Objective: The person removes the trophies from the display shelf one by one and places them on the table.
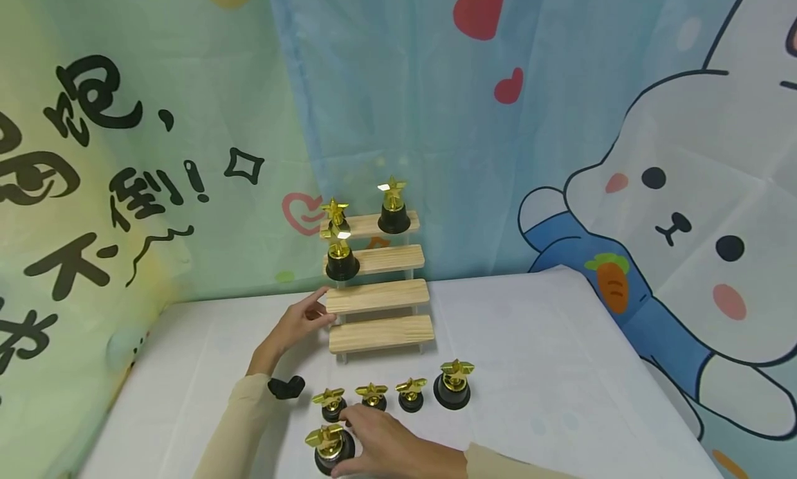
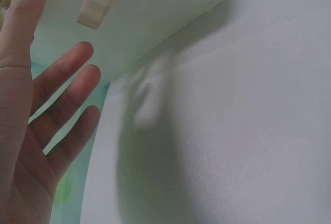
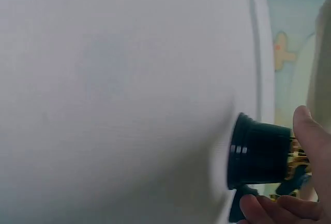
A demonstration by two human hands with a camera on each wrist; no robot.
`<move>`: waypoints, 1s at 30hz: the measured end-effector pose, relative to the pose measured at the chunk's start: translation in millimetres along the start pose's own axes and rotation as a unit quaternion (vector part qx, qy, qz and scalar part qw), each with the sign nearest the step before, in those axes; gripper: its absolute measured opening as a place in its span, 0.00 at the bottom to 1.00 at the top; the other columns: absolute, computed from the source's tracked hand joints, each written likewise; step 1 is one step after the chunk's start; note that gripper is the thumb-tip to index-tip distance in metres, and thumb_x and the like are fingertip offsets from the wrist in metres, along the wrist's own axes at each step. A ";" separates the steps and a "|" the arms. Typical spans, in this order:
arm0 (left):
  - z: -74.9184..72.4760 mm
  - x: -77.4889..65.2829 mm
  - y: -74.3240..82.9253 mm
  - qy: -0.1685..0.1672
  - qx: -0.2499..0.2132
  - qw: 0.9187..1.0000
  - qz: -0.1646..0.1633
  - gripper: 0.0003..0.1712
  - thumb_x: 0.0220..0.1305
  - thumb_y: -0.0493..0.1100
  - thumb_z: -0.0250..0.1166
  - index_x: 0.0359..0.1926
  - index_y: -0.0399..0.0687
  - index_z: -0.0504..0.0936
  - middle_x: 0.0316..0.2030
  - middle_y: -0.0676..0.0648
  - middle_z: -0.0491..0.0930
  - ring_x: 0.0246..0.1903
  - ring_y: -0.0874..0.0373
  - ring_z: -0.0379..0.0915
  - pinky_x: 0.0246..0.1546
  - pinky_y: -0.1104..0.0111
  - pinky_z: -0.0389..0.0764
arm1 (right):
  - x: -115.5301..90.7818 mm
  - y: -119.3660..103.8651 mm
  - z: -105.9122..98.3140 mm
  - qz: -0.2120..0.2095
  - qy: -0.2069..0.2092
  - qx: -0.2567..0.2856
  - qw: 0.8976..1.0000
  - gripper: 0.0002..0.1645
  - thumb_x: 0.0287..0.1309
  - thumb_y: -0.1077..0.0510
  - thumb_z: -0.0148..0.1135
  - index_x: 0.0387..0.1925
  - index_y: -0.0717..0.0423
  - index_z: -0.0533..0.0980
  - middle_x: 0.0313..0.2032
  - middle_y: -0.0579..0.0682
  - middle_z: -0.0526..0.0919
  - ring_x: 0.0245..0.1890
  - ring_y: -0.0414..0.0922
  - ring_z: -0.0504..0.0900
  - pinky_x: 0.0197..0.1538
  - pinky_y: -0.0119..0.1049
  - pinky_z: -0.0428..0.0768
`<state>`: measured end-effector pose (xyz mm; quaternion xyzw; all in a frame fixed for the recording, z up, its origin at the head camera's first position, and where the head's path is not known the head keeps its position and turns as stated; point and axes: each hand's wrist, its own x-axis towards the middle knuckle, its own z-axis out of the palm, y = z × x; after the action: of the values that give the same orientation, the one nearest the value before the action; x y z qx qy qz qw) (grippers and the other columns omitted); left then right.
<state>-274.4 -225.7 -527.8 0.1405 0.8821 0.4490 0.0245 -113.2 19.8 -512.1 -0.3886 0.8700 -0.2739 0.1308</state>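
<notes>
My left hand [image 1: 305,320] is at the left end of a wooden tiered stand [image 1: 378,297], its fingertips right at the second-lowest shelf. The left wrist view shows this hand's fingers [image 2: 72,87] loosely spread. My right hand [image 1: 395,444] reaches around the nearest gold star trophy [image 1: 333,450], which has a round black base. In the right wrist view the thumb [image 3: 305,123] and fingers stand apart on either side of that trophy [image 3: 258,151], without closing on it. Just beyond are three small star trophies [image 1: 411,394], one partly behind the right hand.
A larger trophy [image 1: 452,384] stands right of the row of small ones. On the stand, one trophy [image 1: 394,205] is at the top right, another [image 1: 335,212] at the top left, and a third [image 1: 342,255] one shelf lower. A printed curtain [image 1: 398,119] hangs behind the white-covered table [image 1: 529,368].
</notes>
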 end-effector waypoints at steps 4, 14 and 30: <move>0.2 1.3 0.0 0.000 -0.002 1.000 0.005 0.41 0.61 0.48 0.68 0.72 0.45 0.62 0.40 0.42 0.83 0.36 0.59 0.79 0.40 0.69 0.78 | -8.0 -2.3 -11.1 0.001 -0.005 -0.007 1.000 0.43 0.45 0.32 0.71 0.55 0.54 0.72 0.44 0.44 0.80 0.41 0.30 0.76 0.40 0.26 0.77; 0.6 0.6 1.3 -0.002 -0.006 1.000 0.002 0.42 0.61 0.48 0.68 0.73 0.49 0.61 0.40 0.43 0.83 0.36 0.61 0.78 0.40 0.70 0.77 | -24.0 -5.1 -36.2 -0.034 0.004 -0.045 0.998 0.42 0.46 0.31 0.70 0.55 0.53 0.72 0.46 0.45 0.80 0.42 0.30 0.77 0.42 0.23 0.75; 0.6 -0.8 -5.7 -0.001 -0.012 0.999 0.036 0.44 0.62 0.55 0.67 0.73 0.45 0.61 0.39 0.44 0.83 0.35 0.63 0.79 0.38 0.68 0.78 | 0.3 6.7 -105.8 -0.067 0.121 -0.071 0.988 0.21 0.58 0.49 0.68 0.49 0.54 0.75 0.41 0.48 0.81 0.39 0.39 0.81 0.40 0.27 0.79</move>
<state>-274.9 -228.5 -532.7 0.1723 0.8711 0.4597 0.0104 -164.1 62.9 -429.7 -0.4183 0.8686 -0.2647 -0.0226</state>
